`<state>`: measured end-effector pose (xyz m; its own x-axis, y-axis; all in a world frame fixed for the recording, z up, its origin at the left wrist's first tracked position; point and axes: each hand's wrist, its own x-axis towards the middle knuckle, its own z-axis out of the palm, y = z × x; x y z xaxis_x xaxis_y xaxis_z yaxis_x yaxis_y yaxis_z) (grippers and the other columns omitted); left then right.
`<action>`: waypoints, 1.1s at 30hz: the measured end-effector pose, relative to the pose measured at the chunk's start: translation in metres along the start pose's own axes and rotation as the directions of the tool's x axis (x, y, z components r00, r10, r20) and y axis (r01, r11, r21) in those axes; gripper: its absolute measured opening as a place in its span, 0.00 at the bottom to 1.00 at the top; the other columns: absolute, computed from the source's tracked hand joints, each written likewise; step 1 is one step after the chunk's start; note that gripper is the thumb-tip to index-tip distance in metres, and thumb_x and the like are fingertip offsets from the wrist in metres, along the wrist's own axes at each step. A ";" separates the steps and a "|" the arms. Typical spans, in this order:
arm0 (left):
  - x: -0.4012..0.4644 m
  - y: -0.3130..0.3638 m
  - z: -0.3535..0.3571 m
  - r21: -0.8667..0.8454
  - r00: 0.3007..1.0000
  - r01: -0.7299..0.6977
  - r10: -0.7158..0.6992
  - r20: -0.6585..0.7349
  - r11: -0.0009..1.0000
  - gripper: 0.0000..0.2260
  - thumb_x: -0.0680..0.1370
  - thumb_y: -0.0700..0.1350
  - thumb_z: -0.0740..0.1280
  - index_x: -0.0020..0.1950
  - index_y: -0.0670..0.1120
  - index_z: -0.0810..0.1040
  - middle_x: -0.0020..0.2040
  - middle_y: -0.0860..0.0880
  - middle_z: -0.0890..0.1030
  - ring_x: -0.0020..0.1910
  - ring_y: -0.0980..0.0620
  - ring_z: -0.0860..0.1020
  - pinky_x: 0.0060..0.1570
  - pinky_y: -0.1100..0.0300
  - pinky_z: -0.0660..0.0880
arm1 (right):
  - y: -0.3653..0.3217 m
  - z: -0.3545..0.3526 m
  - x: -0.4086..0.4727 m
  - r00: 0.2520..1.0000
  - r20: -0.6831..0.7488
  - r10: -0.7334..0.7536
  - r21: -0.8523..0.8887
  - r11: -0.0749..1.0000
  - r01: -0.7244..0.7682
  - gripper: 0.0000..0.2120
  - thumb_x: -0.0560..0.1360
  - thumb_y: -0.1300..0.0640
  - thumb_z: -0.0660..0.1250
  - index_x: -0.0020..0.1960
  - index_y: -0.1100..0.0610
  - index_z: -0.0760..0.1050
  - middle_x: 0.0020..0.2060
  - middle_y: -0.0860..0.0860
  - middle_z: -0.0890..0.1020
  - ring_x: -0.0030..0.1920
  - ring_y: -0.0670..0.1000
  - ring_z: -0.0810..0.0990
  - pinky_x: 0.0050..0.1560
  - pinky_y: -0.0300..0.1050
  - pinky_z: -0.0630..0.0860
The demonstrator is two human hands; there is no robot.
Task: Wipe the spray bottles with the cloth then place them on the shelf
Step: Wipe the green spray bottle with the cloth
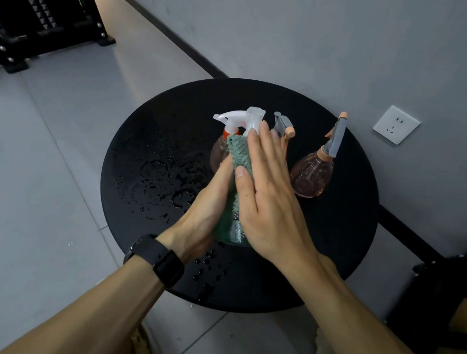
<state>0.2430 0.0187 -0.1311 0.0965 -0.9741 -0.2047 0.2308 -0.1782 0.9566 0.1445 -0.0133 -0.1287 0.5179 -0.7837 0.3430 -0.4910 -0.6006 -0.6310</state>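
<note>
A green spray bottle [232,231] with a white trigger head [254,120] stands near the middle of the round black table [151,129]. My left hand [204,214] grips its body from the left. My right hand [265,191] presses a green cloth [239,153] against the bottle's upper part, fingers straight. Behind stand a pinkish bottle with a white and red head [226,124], a bottle with a grey and peach trigger [284,126], mostly hidden by my right hand, and a round pink bottle [311,174] to the right.
Water drops lie on the table's left part [157,181] and front edge. A black shelf frame [28,14] stands at the far left on the grey floor. A grey wall with a white socket [396,124] is behind the table. A dark chair [443,297] sits at right.
</note>
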 end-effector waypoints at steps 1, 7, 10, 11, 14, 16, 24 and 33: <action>0.000 0.001 0.000 -0.012 1.000 0.003 -0.003 -0.011 1.000 0.19 0.84 0.59 0.51 0.68 0.58 0.76 0.63 0.54 0.82 0.65 0.56 0.78 0.69 0.48 0.70 | -0.001 0.001 0.001 1.000 0.011 0.002 0.007 1.000 -0.002 0.26 0.83 0.54 0.48 0.79 0.57 0.47 0.77 0.46 0.44 0.75 0.38 0.36 0.74 0.35 0.37; 0.005 0.002 -0.012 -0.168 0.996 0.056 -0.066 -0.054 0.984 0.28 0.83 0.65 0.49 0.65 0.50 0.79 0.55 0.48 0.85 0.57 0.50 0.83 0.52 0.57 0.79 | -0.008 0.010 -0.003 0.999 0.052 0.000 0.012 1.000 -0.001 0.26 0.84 0.52 0.46 0.79 0.58 0.46 0.79 0.50 0.45 0.77 0.43 0.38 0.75 0.36 0.37; 0.009 0.002 -0.022 -0.263 0.996 0.052 -0.068 -0.051 0.964 0.33 0.81 0.67 0.49 0.65 0.45 0.80 0.58 0.43 0.84 0.59 0.46 0.82 0.56 0.54 0.78 | -0.012 0.016 -0.013 0.998 0.044 -0.034 -0.008 0.999 0.034 0.27 0.83 0.51 0.45 0.78 0.59 0.47 0.79 0.52 0.47 0.78 0.45 0.40 0.77 0.41 0.41; 0.010 0.001 -0.025 -0.281 0.997 0.045 -0.061 -0.047 0.958 0.33 0.81 0.68 0.50 0.65 0.44 0.80 0.59 0.42 0.83 0.60 0.45 0.82 0.59 0.52 0.77 | -0.013 0.018 -0.016 0.998 0.040 -0.046 -0.012 0.999 0.046 0.27 0.83 0.51 0.46 0.78 0.60 0.47 0.79 0.52 0.47 0.78 0.45 0.41 0.77 0.42 0.43; 0.012 -0.003 -0.027 -0.297 0.998 0.017 -0.036 -0.058 0.955 0.31 0.80 0.67 0.54 0.63 0.44 0.81 0.59 0.42 0.83 0.61 0.44 0.81 0.66 0.47 0.73 | -0.012 0.018 -0.021 0.998 0.029 -0.059 -0.021 0.998 0.060 0.26 0.83 0.52 0.46 0.78 0.60 0.48 0.79 0.53 0.49 0.78 0.46 0.42 0.78 0.45 0.46; 0.013 -0.005 -0.025 -0.282 0.996 0.007 -0.031 -0.081 0.959 0.27 0.80 0.65 0.57 0.64 0.46 0.81 0.60 0.42 0.82 0.62 0.44 0.80 0.69 0.44 0.70 | -0.009 0.015 -0.021 0.998 0.030 -0.048 -0.019 0.999 0.048 0.26 0.83 0.52 0.46 0.78 0.60 0.48 0.79 0.52 0.49 0.78 0.46 0.42 0.77 0.43 0.45; 0.008 -0.005 -0.012 -0.149 0.996 0.081 -0.087 -0.033 0.985 0.23 0.83 0.64 0.54 0.67 0.53 0.79 0.63 0.47 0.82 0.62 0.48 0.81 0.68 0.45 0.72 | -0.003 0.002 -0.001 0.998 0.054 0.026 0.040 0.999 -0.028 0.25 0.84 0.53 0.48 0.79 0.56 0.46 0.77 0.46 0.43 0.75 0.37 0.37 0.74 0.34 0.37; 0.006 -0.004 -0.011 -0.035 0.994 0.087 -0.089 -0.058 0.996 0.24 0.79 0.69 0.55 0.66 0.60 0.79 0.62 0.52 0.83 0.62 0.52 0.81 0.67 0.45 0.73 | -0.005 0.001 0.006 0.993 0.095 0.067 0.110 0.991 -0.077 0.26 0.84 0.53 0.49 0.79 0.54 0.45 0.78 0.46 0.44 0.75 0.38 0.38 0.73 0.31 0.37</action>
<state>0.2531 0.0154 -0.1382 0.1313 -0.9446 -0.3007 0.2721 -0.2574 0.9272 0.1511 -0.0142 -0.1243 0.5477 -0.8037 0.2326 -0.4496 -0.5171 -0.7283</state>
